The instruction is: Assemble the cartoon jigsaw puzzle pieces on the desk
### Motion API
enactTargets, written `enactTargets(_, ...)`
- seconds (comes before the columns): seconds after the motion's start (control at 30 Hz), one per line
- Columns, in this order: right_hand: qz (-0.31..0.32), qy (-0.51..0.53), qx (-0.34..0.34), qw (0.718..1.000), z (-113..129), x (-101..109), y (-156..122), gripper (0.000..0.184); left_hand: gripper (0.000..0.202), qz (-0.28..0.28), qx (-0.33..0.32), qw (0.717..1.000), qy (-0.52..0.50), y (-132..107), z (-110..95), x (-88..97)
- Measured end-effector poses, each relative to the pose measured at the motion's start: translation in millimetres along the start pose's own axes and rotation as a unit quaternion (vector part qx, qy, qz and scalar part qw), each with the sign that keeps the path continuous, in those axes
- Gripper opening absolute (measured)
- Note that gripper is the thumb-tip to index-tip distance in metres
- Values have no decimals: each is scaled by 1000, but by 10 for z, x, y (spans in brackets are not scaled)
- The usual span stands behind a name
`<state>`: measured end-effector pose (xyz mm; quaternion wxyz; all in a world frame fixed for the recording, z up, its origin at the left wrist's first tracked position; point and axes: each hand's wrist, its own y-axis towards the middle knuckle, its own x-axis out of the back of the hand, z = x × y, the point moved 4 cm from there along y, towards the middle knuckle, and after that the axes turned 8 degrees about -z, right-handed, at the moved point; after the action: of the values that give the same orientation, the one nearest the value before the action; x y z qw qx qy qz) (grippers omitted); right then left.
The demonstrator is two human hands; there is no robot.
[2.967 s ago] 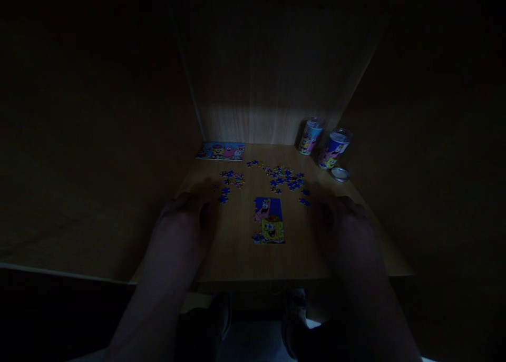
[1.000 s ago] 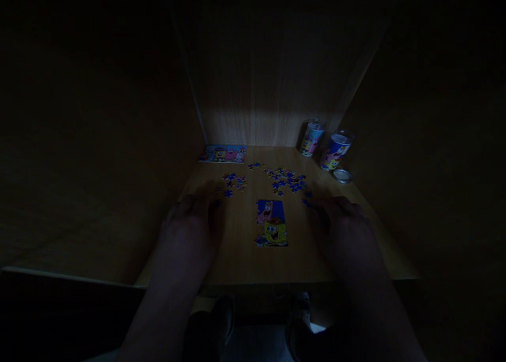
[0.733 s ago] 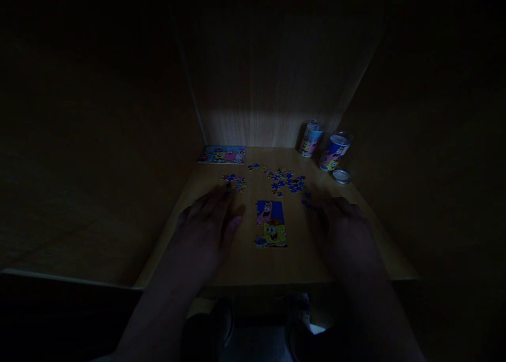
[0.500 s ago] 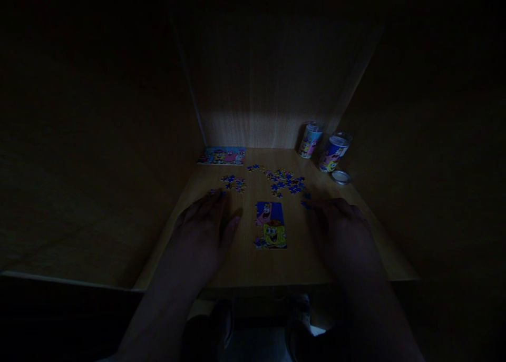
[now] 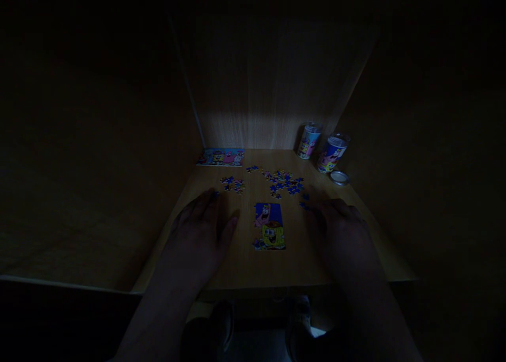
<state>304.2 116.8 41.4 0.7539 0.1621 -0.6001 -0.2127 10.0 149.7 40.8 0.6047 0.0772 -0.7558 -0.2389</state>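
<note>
In dim light, my left hand (image 5: 195, 230) rests on the wooden surface with its thumb spread from the fingers. By its fingertips lies a small blue puzzle piece (image 5: 215, 194). My right hand (image 5: 342, 233) lies to the right, thumb apart from the index finger. Its index fingertip is at a blue jigsaw piece (image 5: 303, 205); whether it touches is hard to tell. Between the hands sits a joined part of a cartoon jigsaw puzzle (image 5: 270, 227), its left edge uneven. Beyond it are a larger cluster of loose pieces (image 5: 286, 183) and a smaller cluster (image 5: 233, 184).
A flat cartoon picture strip (image 5: 220, 157) lies at the back left. Two clear-topped cartoon cans, one farther back (image 5: 309, 142) and one nearer (image 5: 332, 154), stand at the back right beside a round metal lid (image 5: 339, 178). Wooden panels enclose the back and sides.
My left hand has shifted slightly left, and a pink piece by its fingertips no longer shows. My right hand stays nearly still beside the blue piece. The whole view has moved a little.
</note>
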Motion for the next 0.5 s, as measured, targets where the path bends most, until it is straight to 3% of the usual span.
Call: enactTargets(0.5,8,-8,-1,1000,-23,-22,-4,30,64,-6,-14,1000,-11,-9,2,-14)
